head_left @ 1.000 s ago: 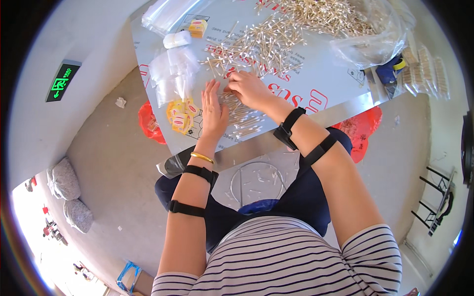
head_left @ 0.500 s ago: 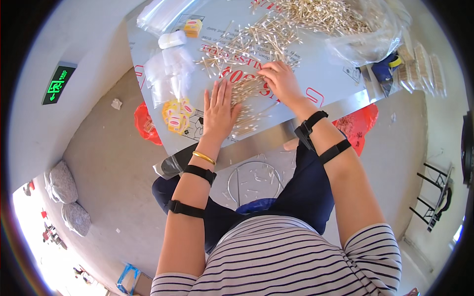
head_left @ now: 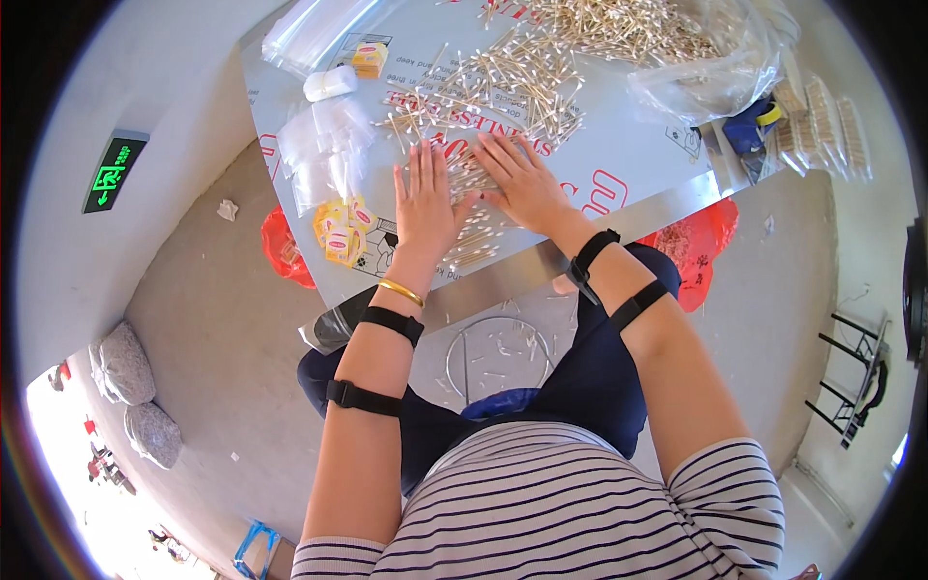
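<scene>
On the far left, a green lit sign (head_left: 114, 174) hangs on the wall, and two grey sacks (head_left: 126, 362) sit on the floor below it. A red plastic bag (head_left: 283, 253) lies on the floor at the table's left corner. The table (head_left: 628, 164) itself is a shiny metal sheet with red print on its film.

On its left part you have a heap of small clear bags (head_left: 329, 150), with a white block (head_left: 331, 83) and a small yellow packet (head_left: 369, 58) beyond it, and a cluster of yellow packets (head_left: 343, 227) near the front edge.

Your left hand (head_left: 425, 203) lies flat and open, fingers spread, palm down on the cotton swabs (head_left: 483, 97) at the near edge of the scatter; it grips nothing. A gold bangle (head_left: 400, 290) sits on that wrist, with two black straps up the forearm.

Just beside it, thumbs nearly meeting, your right hand (head_left: 522, 179) is also spread flat on the swabs, open and grasping nothing. A small bunch of swabs lies between and below the two hands, close to the table's front edge. The main scatter spreads just beyond your fingertips.

Further right, a clear plastic bag (head_left: 715, 68) holds a larger pile of swabs at the table's far side. A blue and yellow object (head_left: 754, 126) lies beside it, and packed rows of swabs (head_left: 822, 121) rest at the right end. A second red bag (head_left: 701, 242) hangs below the right edge.
</scene>
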Tool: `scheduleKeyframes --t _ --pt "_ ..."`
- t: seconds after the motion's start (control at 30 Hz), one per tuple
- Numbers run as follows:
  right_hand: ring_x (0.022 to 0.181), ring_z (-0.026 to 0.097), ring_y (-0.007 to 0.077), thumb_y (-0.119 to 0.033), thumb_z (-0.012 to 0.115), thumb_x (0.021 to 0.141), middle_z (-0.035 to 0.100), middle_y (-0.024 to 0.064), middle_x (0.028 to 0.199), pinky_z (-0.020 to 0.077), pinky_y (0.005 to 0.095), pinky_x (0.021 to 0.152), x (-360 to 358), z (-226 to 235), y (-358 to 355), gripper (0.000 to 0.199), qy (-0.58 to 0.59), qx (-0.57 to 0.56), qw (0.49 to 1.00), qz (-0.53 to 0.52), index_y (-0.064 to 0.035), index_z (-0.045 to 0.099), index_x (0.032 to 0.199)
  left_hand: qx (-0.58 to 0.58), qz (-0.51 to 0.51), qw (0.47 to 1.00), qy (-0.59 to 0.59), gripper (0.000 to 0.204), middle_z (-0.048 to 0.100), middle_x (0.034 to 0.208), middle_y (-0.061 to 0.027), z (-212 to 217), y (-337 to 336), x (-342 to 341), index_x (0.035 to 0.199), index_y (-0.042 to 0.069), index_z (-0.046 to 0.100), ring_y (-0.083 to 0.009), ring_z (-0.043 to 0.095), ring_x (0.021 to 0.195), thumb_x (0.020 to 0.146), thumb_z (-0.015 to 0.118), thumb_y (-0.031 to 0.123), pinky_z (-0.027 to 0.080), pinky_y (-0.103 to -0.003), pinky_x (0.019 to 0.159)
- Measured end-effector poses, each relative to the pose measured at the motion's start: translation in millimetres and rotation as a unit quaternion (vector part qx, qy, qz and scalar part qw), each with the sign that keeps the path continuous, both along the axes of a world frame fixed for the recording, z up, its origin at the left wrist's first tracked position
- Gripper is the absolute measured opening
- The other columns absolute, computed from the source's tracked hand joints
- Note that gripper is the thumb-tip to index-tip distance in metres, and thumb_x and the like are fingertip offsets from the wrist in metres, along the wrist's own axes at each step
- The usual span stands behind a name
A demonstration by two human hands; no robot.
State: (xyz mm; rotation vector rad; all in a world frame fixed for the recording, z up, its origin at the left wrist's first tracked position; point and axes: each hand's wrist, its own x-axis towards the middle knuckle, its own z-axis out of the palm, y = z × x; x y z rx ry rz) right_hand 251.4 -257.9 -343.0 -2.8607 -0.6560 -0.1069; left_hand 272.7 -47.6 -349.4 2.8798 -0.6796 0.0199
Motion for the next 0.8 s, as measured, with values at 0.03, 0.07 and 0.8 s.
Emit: scheduleKeyframes --t 0.03,0.07,0.8 --pt "0.159 0.022 0.027 -0.047 0.051 0.105 0.026 0.007 0.171 0.0146 0.0493 0.13 1.5 -0.7 -2.8 0.074 0.002 0.005 1.0 -0.001 -0.0106 0.028 0.164 0.026 0.01 0.999 0.018 0.093 0.019 0.172 -0.0206 0.3 -0.4 2.0 0.163 -0.003 0.022 -0.0345 0.016 0.161 0.102 0.042 0.065 0.007 -0.055 0.129" --pt "0.159 0.021 0.0274 -0.045 0.052 0.104 0.025 0.0074 0.172 0.0137 0.0495 0.131 3.1 -1.4 -5.1 0.075 0.019 -0.005 1.0 -0.007 -0.0105 0.026 0.165 0.009 0.005 1.0 -0.005 0.093 0.019 0.172 -0.0206 0.8 -0.9 2.8 0.163 -0.003 0.022 -0.0345 0.016 0.161 0.102 0.042 0.065 0.007 -0.055 0.129" --pt "0.149 0.039 0.028 -0.024 0.057 0.103 0.046 0.0045 0.159 0.0315 0.0495 0.123 41.9 -9.5 5.1 0.051 -0.053 0.067 0.996 0.013 -0.0172 0.051 0.153 -0.047 -0.035 0.998 0.001 0.084 0.034 0.161 -0.0138 0.6 0.0 -29.8 0.163 0.002 0.026 -0.0344 0.026 0.155 0.103 0.05 0.055 0.014 -0.058 0.128"
